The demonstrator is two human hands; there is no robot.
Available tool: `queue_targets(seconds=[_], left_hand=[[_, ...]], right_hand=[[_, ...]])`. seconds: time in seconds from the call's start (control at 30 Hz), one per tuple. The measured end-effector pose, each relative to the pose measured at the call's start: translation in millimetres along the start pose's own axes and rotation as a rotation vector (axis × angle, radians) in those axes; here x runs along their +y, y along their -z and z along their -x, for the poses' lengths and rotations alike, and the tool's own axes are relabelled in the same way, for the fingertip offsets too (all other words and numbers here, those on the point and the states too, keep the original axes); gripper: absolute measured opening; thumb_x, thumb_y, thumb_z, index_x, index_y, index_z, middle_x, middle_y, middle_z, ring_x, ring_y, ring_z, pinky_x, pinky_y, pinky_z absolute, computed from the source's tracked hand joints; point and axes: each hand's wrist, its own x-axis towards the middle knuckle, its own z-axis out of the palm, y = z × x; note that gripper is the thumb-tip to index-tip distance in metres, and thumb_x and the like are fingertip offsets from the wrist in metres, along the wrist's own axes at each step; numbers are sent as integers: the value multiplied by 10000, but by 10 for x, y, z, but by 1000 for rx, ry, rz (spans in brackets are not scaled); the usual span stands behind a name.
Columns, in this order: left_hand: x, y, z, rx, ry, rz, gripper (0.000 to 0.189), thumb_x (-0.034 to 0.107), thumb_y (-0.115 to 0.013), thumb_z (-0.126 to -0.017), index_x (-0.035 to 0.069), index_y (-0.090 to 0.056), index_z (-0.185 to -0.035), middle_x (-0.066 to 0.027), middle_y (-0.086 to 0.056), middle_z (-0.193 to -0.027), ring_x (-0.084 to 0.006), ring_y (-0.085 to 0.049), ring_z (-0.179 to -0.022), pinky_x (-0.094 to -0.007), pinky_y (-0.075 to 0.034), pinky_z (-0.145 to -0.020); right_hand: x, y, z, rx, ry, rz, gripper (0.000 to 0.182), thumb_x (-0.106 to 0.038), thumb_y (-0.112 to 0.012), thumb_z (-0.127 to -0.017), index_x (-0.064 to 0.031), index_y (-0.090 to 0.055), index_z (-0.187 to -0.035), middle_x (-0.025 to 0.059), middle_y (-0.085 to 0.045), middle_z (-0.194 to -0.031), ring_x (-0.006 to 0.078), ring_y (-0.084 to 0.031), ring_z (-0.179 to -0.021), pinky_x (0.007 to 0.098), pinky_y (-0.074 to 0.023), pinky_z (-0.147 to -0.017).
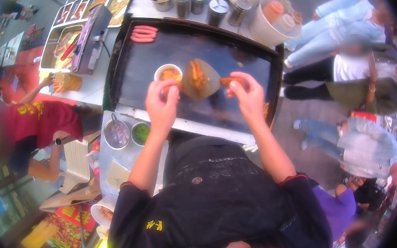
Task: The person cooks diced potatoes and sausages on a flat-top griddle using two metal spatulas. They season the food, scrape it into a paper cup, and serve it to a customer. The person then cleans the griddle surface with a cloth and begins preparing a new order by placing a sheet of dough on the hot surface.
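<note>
My left hand [163, 104] pinches a small brown piece in front of a white paper bowl [166, 67] that holds orange-brown food. In my right hand [247, 91] is a short brown bar [229, 81], perhaps a wooden handle; I cannot tell for sure. Between the hands, apart from both, a thin round tan sheet [210, 77] lies on a dark flat griddle [204, 114]. Strips of reddish-brown food [197, 75] run across its middle. Several pink sausages [143, 34] rest at the griddle's far left corner.
Shaker jars [218, 12] and a white tub of squeeze bottles [275, 25] stand behind the griddle. At left are bowls of chopped purple food [116, 133] and chopped greens [141, 133], plus food trays [67, 47]. A co-worker [49, 119] stands left; several people stand right.
</note>
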Motion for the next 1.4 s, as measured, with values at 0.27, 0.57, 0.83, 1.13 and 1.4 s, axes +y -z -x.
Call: queue_targets(seconds=[0.27, 0.57, 0.83, 1.13, 1.4], left_hand=[[-110, 582, 329, 242, -210, -153, 219, 62, -681, -1081, -46, -711, -1268, -105, -575, -1262, -156, -673, -1039, -280, -622, -863], [-90, 752, 211, 204, -189, -40, 188, 92, -675, -1084, -10, -730, -1232, -91, -627, -1203, -141, -689, -938, -272, -580, -795], [-77, 831, 209, 155, -146, 214, 207, 52, -638, -1089, -54, -707, -1253, -121, -585, -1250, -179, -705, -993, -299, -632, -866], [-642, -113, 938, 219, 459, 643, 209, 16, -592, -1103, -32, -591, -1307, -218, -749, -1148, -294, -798, -941, -386, -692, -843], [-1271, -543, 1523, -75, 461, -135, 432, 198, -756, -1047, 14, -543, -1376, -159, -677, -1235, -266, -730, -1024, -352, -611, -898]], right_hand=[[189, -782, 36, -139, 223, 69, 284, -39, -716, -1057, 33, -724, -1331, 64, -671, -1208, 143, -740, -1014, 272, -598, -913], [44, -1032, 74, -136, 221, 311, 248, -73, -717, -1061, 36, -745, -1282, 57, -679, -1136, 134, -735, -982, 265, -593, -872], [9, -843, -19, -1, 141, 68, 241, -108, -712, -1057, 31, -718, -1254, 134, -790, -1051, 142, -743, -826, 295, -631, -753], [1056, 591, 644, 222, -274, -208, 248, -61, -638, -1049, 41, -567, -1264, 216, -783, -995, 258, -776, -763, 338, -655, -684], [1691, 1015, 965, -189, -256, -90, 367, -73, -723, -1048, 57, -587, -1363, 196, -741, -1149, 285, -782, -1012, 385, -668, -866]])
